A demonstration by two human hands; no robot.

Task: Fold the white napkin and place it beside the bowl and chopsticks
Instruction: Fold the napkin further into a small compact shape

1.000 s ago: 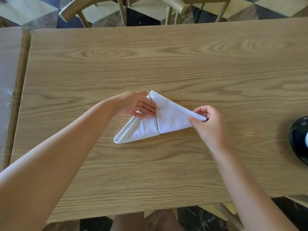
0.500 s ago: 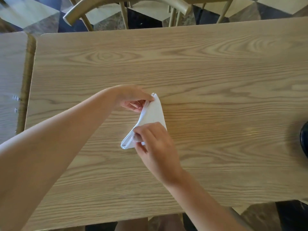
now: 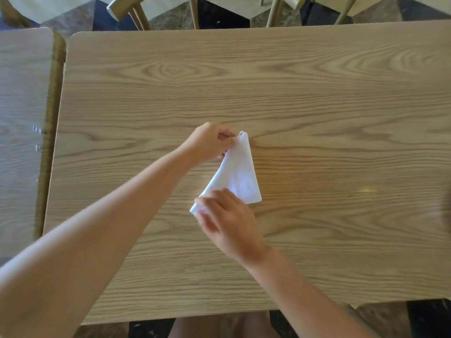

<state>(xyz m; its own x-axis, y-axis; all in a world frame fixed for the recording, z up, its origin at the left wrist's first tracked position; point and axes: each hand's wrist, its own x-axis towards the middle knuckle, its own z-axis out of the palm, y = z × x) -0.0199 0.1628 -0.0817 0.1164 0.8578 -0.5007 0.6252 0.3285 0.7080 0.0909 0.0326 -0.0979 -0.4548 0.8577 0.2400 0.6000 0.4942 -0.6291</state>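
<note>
Head view: white napkin [image 3: 240,174] lies folded to a narrow triangle near the table [image 3: 317,93] centre. Top tip is pinched by the left hand [image 3: 210,141]; lower corner is pressed and gripped by the right hand [image 3: 228,217]. Folding judged nearly done; placing remains. Bowl and chopsticks not seen. Chairs [image 3: 136,11] beyond far edge; nothing obstructs.

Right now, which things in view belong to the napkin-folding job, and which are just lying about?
Part of the job:
- white napkin, folded into a narrow triangle
- left hand, pinching its far tip
- right hand, on its near corner
- table, the work surface

Just about:
- second table at the left
- chairs beyond the far edge

Bowl and chopsticks: not in view.
</note>
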